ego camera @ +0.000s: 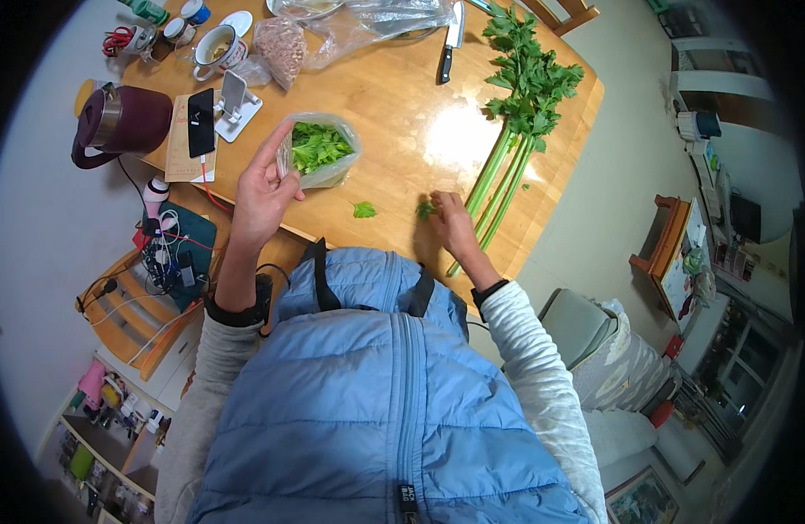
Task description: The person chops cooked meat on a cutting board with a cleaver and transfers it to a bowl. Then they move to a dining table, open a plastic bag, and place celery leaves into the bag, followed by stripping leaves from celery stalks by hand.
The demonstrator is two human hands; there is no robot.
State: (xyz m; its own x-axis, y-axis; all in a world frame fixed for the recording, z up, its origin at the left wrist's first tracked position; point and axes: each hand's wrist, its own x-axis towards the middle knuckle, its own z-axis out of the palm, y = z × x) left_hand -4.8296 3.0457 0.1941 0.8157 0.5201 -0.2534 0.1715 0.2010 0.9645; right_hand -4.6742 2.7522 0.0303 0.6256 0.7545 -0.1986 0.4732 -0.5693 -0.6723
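Observation:
My left hand (265, 187) grips the near-left rim of a clear plastic bag (340, 171), thumb and index finger at its edge. Torn celery leaves (319, 145) fill the bag, which stands with its mouth facing up. My right hand (453, 219) is curled low over the table, a small celery leaf (426, 209) at its fingertips. Just right of that hand lie several long celery stalks (491, 187), their leafy tops (530, 85) pointing to the far side. Between my hands, one loose celery leaf (363, 209) rests on the wood. My right wrist partly covers the lower stalks.
On the wooden table (396, 98) lie a kitchen knife (449, 49), a bag of pinkish pieces (281, 49) and an enamel mug (222, 52). A purple kettle (130, 121), a charging phone (202, 123) and a phone stand (237, 105) are at left. Cables crowd a chair (120, 278).

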